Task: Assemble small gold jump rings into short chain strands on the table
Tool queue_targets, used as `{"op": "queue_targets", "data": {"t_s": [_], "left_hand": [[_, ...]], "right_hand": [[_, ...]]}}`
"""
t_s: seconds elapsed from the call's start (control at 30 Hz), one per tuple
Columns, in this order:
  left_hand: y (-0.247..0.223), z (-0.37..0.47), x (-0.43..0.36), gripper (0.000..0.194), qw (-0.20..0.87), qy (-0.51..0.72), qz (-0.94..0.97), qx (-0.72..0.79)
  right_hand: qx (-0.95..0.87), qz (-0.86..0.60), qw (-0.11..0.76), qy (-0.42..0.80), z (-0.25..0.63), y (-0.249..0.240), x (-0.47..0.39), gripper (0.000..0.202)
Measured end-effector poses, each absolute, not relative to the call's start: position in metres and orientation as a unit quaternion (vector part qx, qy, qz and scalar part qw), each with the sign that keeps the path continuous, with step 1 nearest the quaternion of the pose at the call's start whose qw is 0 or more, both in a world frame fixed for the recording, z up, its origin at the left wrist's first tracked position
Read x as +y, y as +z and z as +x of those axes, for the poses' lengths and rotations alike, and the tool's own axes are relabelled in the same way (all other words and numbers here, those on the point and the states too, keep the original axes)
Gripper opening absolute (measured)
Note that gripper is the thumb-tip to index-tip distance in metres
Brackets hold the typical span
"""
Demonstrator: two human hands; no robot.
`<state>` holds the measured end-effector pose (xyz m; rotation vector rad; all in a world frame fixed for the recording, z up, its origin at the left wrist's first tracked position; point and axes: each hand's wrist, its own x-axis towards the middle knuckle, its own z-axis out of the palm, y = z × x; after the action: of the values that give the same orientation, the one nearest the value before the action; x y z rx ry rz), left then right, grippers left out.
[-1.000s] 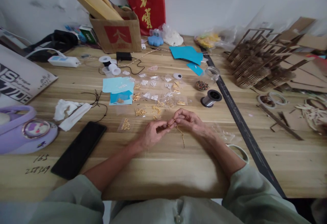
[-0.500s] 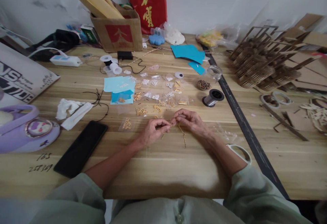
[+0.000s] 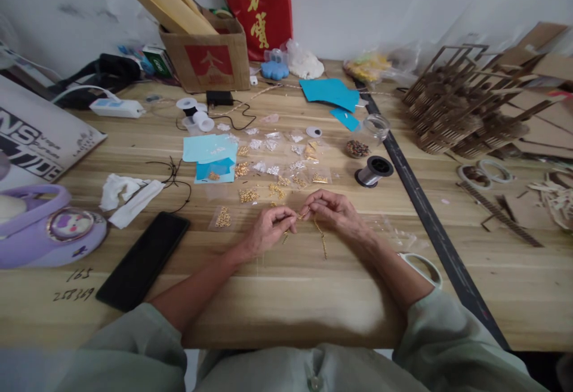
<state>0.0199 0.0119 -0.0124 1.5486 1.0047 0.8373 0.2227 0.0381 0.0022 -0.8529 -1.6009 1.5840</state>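
Observation:
A thin gold beaded chain [image 3: 322, 238] runs between my two hands at the middle of the table, one length hanging below the right fingers and a short end below the left. My left hand [image 3: 270, 228] pinches it with thumb and forefinger. My right hand [image 3: 333, 210] grips the chain with its fingertips bent together. Just beyond my hands lie small clear bags of gold beads [image 3: 248, 195] and silver pieces [image 3: 273, 170]. Another bag of gold rings [image 3: 222, 217] is left of my left hand.
A black phone [image 3: 142, 261] and a purple container [image 3: 54, 228] are at the left. A wire spool [image 3: 374, 171], a bead jar [image 3: 357, 148] and a tape roll [image 3: 421, 269] lie to the right. Wooden frames [image 3: 461, 105] stand at the back right.
My fingertips have parted slightly, and a little more of the gold chain shows between them. The left fingertips have shifted slightly left.

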Motion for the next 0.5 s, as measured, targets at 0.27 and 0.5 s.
{"op": "queue_targets", "data": {"t_s": [0.27, 0.5], "left_hand": [[-0.0099, 0.0175, 0.0128, 0.034, 0.498, 0.315, 0.686, 0.427], [-0.0165, 0.0161, 0.0142, 0.025, 0.525, 0.326, 0.664, 0.422]], "right_hand": [[-0.593, -0.327, 0.371, 0.635, 0.2222, 0.0018, 0.0385, 0.024], [-0.593, -0.346, 0.376, 0.622, 0.2236, 0.001, 0.0405, 0.025]]}}
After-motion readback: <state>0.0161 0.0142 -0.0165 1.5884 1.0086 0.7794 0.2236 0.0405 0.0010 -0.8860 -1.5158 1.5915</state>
